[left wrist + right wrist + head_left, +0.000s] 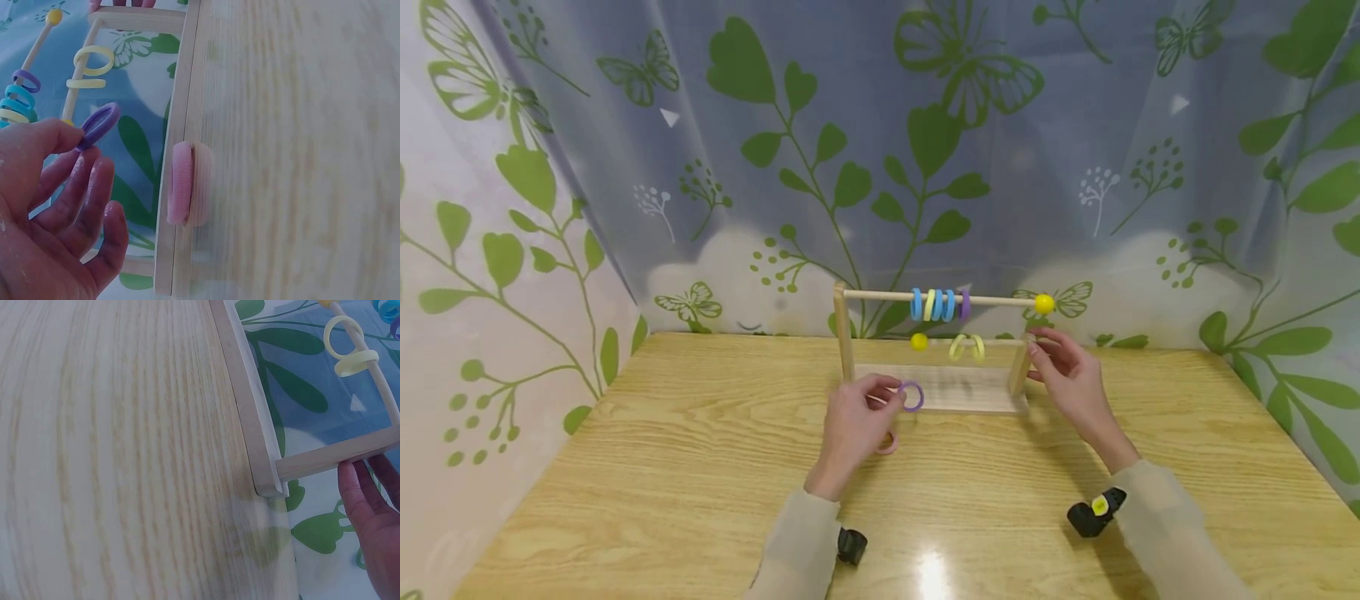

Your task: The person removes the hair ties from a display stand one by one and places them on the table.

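The left hand (859,417) has its grip closed on a purple ring (100,126), pinched near its edge between thumb and index finger, while the other fingers curve loosely below. The ring is tilted in the air before the left part of a wooden base (955,400), apart from both rods above. A pink ring (181,184) is on the bench (700,467), just in front of the base and close to the left hand; whether it touches the base is hard to tell. The right hand (1067,379) has its grip on the upper end of the short right post (1021,367), thumb in front and fingers along the outer side. From that post a lower rod (1000,342) runs left to a yellow ball (919,342), with two pale yellow rings (356,362) hanging on it. The taller left post (844,342) carries an upper rod (880,296) running right to another yellow ball (1045,304); on it, left to right, hang a blue ring, a yellow one, two more blue ones and a second purple one. Behind the bench hangs a leaf-and-butterfly cloth (850,83).
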The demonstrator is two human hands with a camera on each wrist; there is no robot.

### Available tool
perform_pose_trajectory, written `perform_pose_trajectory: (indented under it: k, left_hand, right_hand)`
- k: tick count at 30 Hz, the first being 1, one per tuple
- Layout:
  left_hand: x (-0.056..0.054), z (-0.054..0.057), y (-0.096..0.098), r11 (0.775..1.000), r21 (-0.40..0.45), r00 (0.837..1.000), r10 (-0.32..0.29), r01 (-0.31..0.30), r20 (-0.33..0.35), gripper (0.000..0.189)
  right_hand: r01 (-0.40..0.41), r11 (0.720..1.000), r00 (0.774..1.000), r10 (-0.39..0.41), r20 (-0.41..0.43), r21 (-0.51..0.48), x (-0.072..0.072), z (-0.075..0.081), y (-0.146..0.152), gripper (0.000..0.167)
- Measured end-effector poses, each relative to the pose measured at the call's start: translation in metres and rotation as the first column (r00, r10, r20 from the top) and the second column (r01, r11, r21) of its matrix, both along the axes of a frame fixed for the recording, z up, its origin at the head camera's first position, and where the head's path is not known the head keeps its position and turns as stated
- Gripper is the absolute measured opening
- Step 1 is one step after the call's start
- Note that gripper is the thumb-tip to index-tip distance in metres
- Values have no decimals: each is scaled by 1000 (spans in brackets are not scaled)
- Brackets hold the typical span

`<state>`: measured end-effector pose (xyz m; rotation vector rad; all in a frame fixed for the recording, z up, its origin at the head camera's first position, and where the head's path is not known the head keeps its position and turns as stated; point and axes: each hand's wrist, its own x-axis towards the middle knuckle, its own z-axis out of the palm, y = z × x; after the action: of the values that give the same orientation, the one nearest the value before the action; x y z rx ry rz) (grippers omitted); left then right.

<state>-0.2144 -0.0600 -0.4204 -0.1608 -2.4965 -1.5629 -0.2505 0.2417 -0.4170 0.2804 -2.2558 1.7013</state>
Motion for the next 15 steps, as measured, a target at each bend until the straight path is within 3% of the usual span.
perform_pose_trajectory:
  k: [6, 15]
  left_hand:
    - [1, 0, -2, 995, 49, 995, -90, 87, 50, 16]
    - [2, -3, -5, 978, 71, 973, -203, 196, 110, 16]
  right_hand:
    - [-6, 1000, 1000, 6, 3, -14, 0, 0, 0, 45]
    - [-6, 1000, 1000, 6, 4, -17, 0, 0, 0, 43]
